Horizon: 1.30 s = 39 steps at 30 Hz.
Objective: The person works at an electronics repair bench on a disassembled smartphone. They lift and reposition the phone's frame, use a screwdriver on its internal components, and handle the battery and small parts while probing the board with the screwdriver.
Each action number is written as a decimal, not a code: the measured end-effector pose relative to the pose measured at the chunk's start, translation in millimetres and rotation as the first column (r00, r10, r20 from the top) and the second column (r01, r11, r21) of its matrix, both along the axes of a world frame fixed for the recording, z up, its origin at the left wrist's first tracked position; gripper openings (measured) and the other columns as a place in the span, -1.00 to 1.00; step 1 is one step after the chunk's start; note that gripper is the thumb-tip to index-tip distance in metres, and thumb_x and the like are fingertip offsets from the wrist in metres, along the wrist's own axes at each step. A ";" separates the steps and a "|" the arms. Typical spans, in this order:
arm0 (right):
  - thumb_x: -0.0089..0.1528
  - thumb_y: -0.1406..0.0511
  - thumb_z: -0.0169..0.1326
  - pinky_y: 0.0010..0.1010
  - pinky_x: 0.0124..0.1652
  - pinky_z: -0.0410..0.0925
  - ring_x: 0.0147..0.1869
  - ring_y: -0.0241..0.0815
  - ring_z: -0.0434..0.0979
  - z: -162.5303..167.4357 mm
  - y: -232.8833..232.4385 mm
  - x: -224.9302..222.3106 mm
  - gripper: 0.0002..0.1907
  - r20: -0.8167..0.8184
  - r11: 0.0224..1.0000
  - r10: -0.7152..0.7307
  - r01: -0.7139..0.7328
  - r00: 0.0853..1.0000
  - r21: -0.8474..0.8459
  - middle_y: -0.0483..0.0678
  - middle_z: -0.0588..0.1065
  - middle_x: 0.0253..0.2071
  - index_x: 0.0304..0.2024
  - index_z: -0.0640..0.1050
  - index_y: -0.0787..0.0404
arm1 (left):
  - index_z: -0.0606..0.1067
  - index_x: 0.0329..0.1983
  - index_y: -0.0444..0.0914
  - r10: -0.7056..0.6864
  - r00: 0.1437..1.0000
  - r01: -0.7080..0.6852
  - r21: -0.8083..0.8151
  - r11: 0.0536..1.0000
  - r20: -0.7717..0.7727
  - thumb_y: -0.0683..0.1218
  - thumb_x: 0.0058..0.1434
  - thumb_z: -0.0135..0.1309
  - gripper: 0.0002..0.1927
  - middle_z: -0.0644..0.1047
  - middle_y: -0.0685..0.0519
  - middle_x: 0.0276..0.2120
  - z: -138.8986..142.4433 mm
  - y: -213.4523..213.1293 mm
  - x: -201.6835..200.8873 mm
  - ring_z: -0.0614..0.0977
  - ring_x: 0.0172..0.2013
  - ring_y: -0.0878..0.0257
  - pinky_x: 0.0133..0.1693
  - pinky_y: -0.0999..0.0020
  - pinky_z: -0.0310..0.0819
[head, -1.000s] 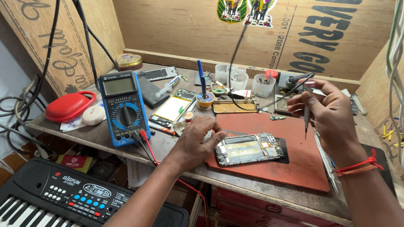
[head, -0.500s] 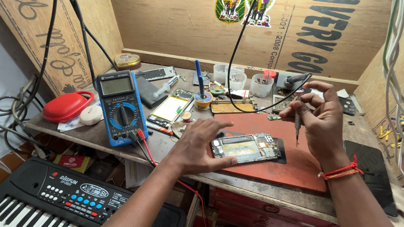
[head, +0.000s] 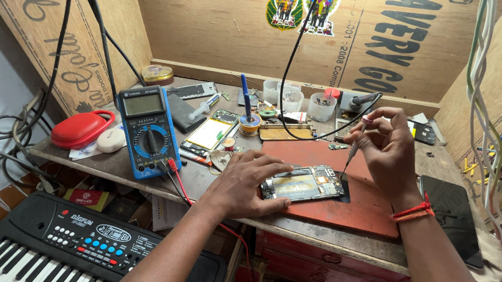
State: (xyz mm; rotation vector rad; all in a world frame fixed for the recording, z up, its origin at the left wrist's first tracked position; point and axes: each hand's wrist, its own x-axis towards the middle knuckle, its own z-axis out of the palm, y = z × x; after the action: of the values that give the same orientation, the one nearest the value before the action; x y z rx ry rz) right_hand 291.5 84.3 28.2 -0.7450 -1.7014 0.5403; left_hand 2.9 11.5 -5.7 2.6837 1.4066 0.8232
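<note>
The left hand lies flat and spread on the bench, its fingertips pressing the near-left edge of an opened phone to steady it, gripping nothing. The right hand is pinched around a thin screwdriver, held nearly upright with its tip coming down at the phone's right end; a red thread band circles that wrist. The phone lies with its back off, circuitry and metal shield showing, on a red work mat near the front edge of the wooden bench. Just left of the left hand stands a blue multimeter, tilted back, with red and black leads running off its lower end. Behind the mat are another phone with a pale screen, a small solder spool and several clear plastic cups. A red oval case rests at the bench's far left, a dark tablet at the right, and an electronic keyboard sits below the bench
</note>
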 end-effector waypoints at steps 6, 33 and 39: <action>0.18 0.53 0.17 -0.36 -0.23 0.58 -0.15 -0.12 0.70 9.8 -3.8 2.9 -0.50 0.080 0.961 -0.212 0.223 0.974 -0.163 0.12 0.58 -0.16 0.08 0.24 0.26 | 0.53 0.18 -0.06 -0.021 0.999 0.019 0.036 0.999 0.038 0.30 0.07 0.23 -0.35 0.57 0.08 0.09 5.2 -3.9 -2.4 0.44 0.20 0.11 0.21 0.09 0.24; 0.23 0.55 0.15 -0.35 -0.20 0.61 -0.11 -0.07 0.69 -4.8 7.4 -8.3 -0.49 -0.068 0.993 -0.042 0.033 0.997 -0.117 0.14 0.53 -0.11 0.12 0.21 0.26 | 0.56 0.05 -0.11 0.010 0.997 -0.010 -0.003 1.000 0.081 0.18 0.02 0.23 -0.46 0.58 0.09 -0.01 6.3 -4.0 -0.4 0.48 0.11 0.14 0.19 0.13 0.27; 0.24 0.55 0.17 -0.34 -0.06 0.61 -0.02 -0.14 0.67 -8.0 3.6 -8.8 -0.48 -0.045 0.999 0.047 -0.048 0.998 -0.022 0.09 0.52 -0.10 0.14 0.24 0.21 | 0.64 -0.07 -0.07 0.015 0.998 -0.013 -0.032 0.999 0.067 0.20 0.05 0.22 -0.57 0.57 0.15 0.00 7.0 -3.9 0.2 0.47 0.12 0.18 0.20 0.17 0.26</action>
State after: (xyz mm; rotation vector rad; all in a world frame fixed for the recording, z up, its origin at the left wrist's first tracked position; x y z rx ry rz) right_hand 282.7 87.9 20.2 -0.7054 -1.6774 0.6069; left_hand 3.1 7.6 1.3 2.6003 1.4139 0.8754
